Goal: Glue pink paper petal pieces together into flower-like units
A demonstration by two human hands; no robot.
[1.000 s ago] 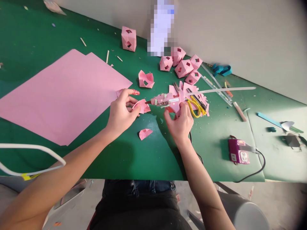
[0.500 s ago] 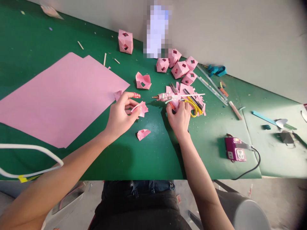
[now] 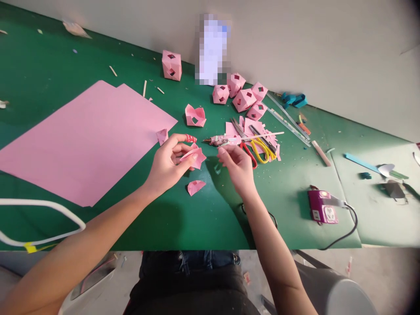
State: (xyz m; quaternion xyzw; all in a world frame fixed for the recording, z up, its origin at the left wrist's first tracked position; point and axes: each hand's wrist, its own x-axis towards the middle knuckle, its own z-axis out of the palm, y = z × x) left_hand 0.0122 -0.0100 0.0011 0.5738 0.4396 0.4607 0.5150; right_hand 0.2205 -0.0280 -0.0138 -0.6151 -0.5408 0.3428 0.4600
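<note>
My left hand (image 3: 169,159) pinches a small folded pink paper piece (image 3: 197,157) with pointed edges between thumb and fingers. Red-patterned wrap covers its index fingertip. My right hand (image 3: 236,168) is closed around the handle of a pink glue gun (image 3: 223,140). The handle is mostly hidden by the fingers. The gun's nozzle points left, just above and right of the held piece, and a white glue stick juts from its back. One loose folded piece (image 3: 196,187) lies below my left hand, another folded piece (image 3: 162,136) beside its knuckles. An open-topped paper shape (image 3: 195,116) sits beyond.
Large pink sheets (image 3: 88,144) cover the left. Red-handled scissors (image 3: 251,155) and yellow-handled scissors (image 3: 262,151) lie on paper scraps. Behind stand several pink paper shapes with cutouts (image 3: 244,100). Rulers (image 3: 288,124) lie to the right, a purple power socket (image 3: 323,206) near the front edge.
My right hand has brought the glue gun slightly left, nearer the folded piece, uncovering the red scissor handles. My left hand keeps its pinch, almost in place. The view has shifted slightly.
</note>
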